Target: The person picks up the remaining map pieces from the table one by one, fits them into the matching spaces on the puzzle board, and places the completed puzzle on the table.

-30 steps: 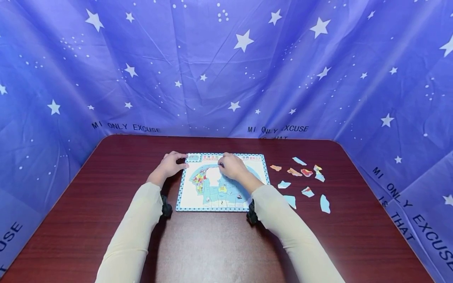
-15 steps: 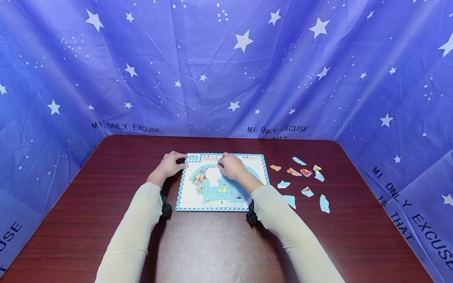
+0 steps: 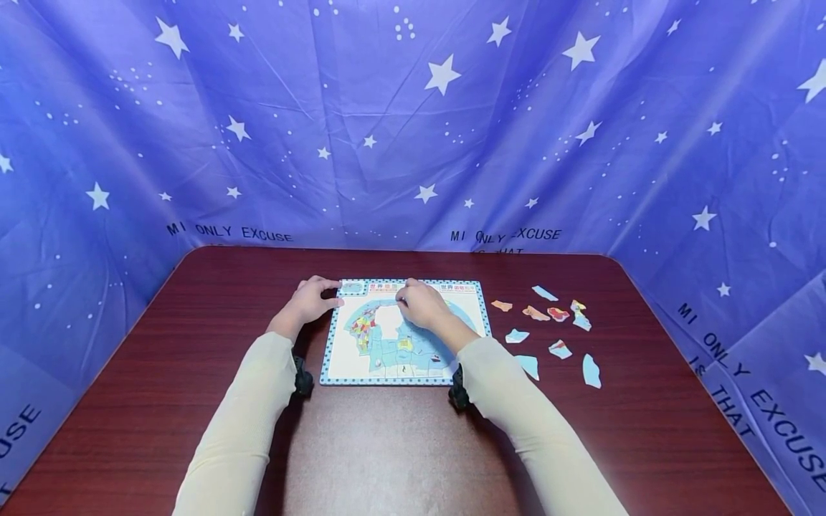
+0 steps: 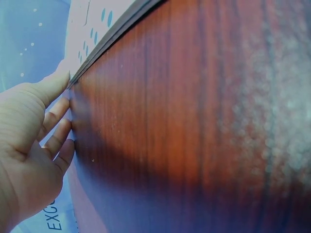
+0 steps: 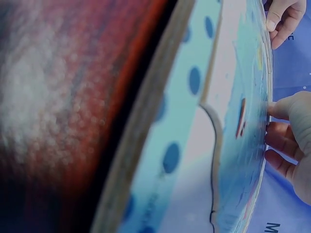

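The puzzle board (image 3: 387,382) lies flat on the dark red table (image 3: 361,451), between the two forearms; its layered edge, seen close in the right wrist view, suggests something stiff like thin wood, likely light enough to skid if pushed from one side. The left hand (image 3: 312,299) braces against its left edge near the far corner with thumb and fingers spread rather than clasped round it, which looks a sensible place to steady it. The right hand (image 3: 422,304) bends its fingertips down onto the map (image 3: 416,358), beside a white gap (image 3: 389,324); whether a piece is pinched there I cannot tell (the knuckles hide it in the head view). To the right of the board lie loose pieces, among them an orange piece (image 3: 502,306), a red piece (image 3: 558,314) and a long pale-blue piece (image 3: 591,371). They look thin and rigid, probably smooth-faced and awkward to lift off the tabletop, so a thumb-and-finger pinch on opposite rims should serve best; narrow points could chip or bend under force.
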Tool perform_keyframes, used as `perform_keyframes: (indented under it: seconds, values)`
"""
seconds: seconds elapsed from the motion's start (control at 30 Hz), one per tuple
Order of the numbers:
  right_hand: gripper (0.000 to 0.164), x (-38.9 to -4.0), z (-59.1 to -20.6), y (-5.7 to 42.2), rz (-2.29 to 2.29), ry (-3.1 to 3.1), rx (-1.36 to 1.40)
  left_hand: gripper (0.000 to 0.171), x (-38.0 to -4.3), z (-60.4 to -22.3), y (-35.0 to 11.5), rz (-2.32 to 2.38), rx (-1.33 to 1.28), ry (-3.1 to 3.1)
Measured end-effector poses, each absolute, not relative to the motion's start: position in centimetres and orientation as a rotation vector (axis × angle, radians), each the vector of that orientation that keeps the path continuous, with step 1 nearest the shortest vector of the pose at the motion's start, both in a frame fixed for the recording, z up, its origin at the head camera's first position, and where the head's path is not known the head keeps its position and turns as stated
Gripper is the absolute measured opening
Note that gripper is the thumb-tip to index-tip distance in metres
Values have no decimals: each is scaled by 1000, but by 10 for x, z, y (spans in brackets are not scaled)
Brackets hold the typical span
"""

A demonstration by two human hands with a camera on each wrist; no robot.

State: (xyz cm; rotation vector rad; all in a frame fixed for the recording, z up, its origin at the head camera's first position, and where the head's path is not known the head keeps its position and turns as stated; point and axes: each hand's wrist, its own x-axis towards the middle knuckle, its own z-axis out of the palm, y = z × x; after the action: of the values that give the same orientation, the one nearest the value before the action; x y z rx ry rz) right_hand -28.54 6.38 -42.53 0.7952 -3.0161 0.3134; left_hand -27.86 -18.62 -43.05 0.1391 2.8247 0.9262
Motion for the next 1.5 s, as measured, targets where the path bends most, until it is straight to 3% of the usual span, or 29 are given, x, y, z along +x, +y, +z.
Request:
perform_keyframes:
  seconds: [0.77,1.5]
  values:
    - [23,-287,-429,67,393,-3022,753,50,-275,-430,-184,923,140,2817]
    - [25,-292,-411,99,513,-3028,645,49,-274,-429,-186,931,158,2819]
